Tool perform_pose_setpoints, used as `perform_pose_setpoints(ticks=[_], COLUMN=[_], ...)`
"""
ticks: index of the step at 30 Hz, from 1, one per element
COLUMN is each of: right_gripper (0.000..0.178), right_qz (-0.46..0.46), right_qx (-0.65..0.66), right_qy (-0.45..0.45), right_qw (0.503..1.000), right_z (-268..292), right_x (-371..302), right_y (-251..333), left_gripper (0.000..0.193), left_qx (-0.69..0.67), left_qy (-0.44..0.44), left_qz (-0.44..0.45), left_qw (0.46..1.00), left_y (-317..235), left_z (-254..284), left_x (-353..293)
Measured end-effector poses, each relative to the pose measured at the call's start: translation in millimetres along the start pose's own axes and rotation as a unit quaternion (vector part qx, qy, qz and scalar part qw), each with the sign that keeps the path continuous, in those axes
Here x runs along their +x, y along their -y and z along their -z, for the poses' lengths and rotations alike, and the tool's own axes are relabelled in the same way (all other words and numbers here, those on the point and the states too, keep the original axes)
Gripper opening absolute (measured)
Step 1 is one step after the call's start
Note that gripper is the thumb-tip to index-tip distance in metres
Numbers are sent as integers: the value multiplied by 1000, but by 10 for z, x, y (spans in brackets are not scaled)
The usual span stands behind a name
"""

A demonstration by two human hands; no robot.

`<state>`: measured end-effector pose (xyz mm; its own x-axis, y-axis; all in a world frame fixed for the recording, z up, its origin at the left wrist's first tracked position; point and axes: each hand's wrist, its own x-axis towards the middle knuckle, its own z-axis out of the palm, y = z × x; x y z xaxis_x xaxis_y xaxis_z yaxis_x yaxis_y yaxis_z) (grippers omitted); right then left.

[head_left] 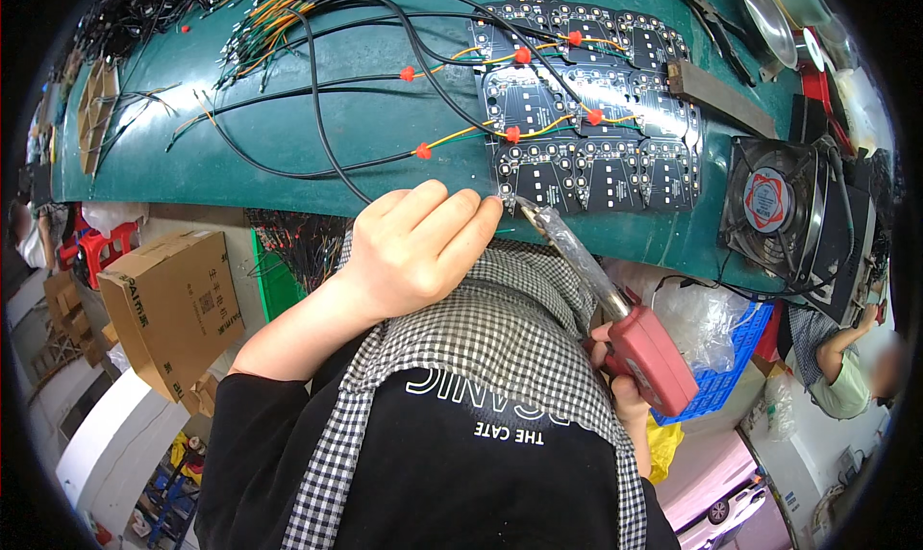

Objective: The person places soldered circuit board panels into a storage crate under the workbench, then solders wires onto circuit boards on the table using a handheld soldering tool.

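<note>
A panel of black circuit boards (620, 180) lies on the green table, dotted with small square components. My left hand (423, 242) is closed, its fingertips pinched at the panel's near left corner. A black cable (332, 156) runs down into this hand; its end is hidden by the fingers. My right hand (620, 372) grips a red soldering gun (654, 358), whose wrapped metal barrel slants up to the left. The tip meets or nearly meets the same corner, beside my left fingertips. Several other cables with red connectors (512, 135) and orange or yellow wires reach onto the boards.
A wooden bar (721, 98) rests across the panel's right side. Pliers (716, 31) and a metal bowl (766, 21) are at the far right, with a fan (779, 204) nearer. Bundled cables (279, 21) lie far left. A cardboard box (178, 310) stands left below the table.
</note>
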<state>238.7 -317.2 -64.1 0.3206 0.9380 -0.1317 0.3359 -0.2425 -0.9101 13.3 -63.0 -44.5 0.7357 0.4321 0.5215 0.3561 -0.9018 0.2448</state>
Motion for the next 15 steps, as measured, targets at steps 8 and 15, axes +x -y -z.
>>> perform_pose_setpoints(ticks=[8, 15], right_gripper=[68, 76], right_qz=[-60, -33], right_qx=[94, 71], right_qy=[-19, 0], right_qw=[994, 997], right_z=[-34, 13], right_x=[111, 19], right_y=[214, 36], left_gripper=[21, 21], left_qx=[-143, -90], left_qy=[0, -4], left_qz=[68, 58], left_qw=[987, 994], left_y=[11, 17], left_z=[48, -13], left_x=[-7, -32])
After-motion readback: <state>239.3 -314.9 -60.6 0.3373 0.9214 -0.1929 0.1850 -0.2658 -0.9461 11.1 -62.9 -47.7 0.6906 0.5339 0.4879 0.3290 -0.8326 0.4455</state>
